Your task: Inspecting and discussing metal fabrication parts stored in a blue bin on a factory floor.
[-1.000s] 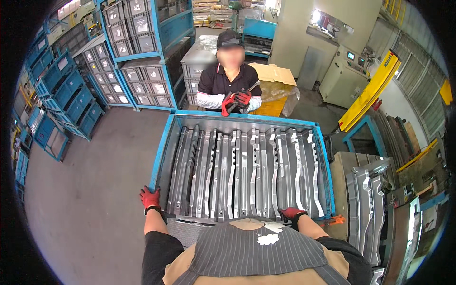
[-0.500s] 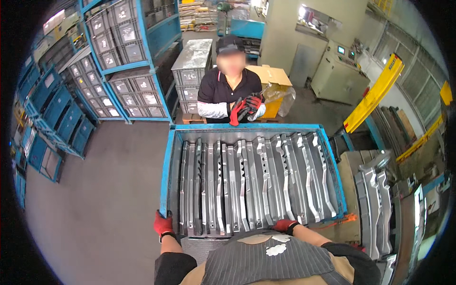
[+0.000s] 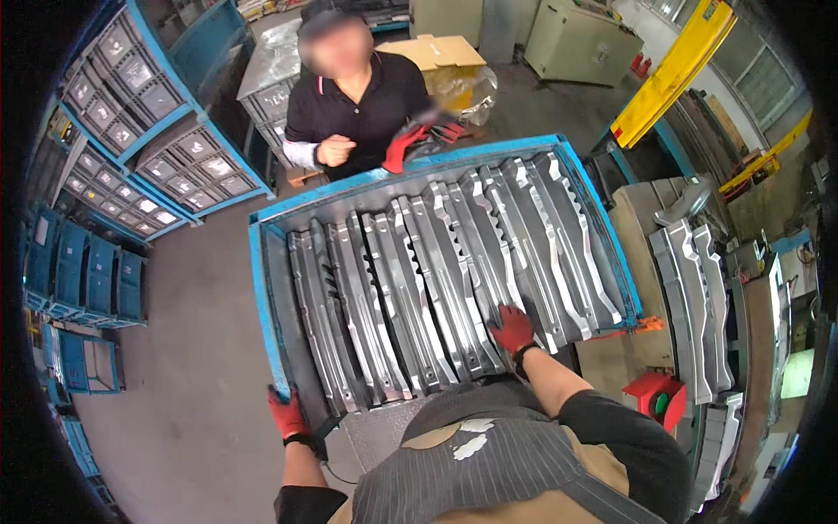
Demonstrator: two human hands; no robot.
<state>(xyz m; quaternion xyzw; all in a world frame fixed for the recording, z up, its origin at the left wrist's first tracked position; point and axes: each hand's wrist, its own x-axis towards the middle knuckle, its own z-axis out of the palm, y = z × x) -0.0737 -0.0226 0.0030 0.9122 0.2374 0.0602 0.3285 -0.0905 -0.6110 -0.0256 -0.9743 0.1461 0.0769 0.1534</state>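
From here, left hand point(image 3: 286, 414) grasps blue bin point(image 3: 266, 288); right hand point(image 3: 512, 329) rests, released, on metal parts point(image 3: 471, 271). Apparent step: steadying; any shift calls for bracing.

This is looking like a factory: shaped metal parts point(image 3: 417, 249) are lying beneath the right fingers point(image 3: 507, 316) in a blue bin point(image 3: 266, 297), racks point(image 3: 160, 134) of crates point(image 3: 196, 162) are standing beyond the left fingers point(image 3: 278, 401), and a machine cabinet point(image 3: 576, 44) is standing far past the right ones.
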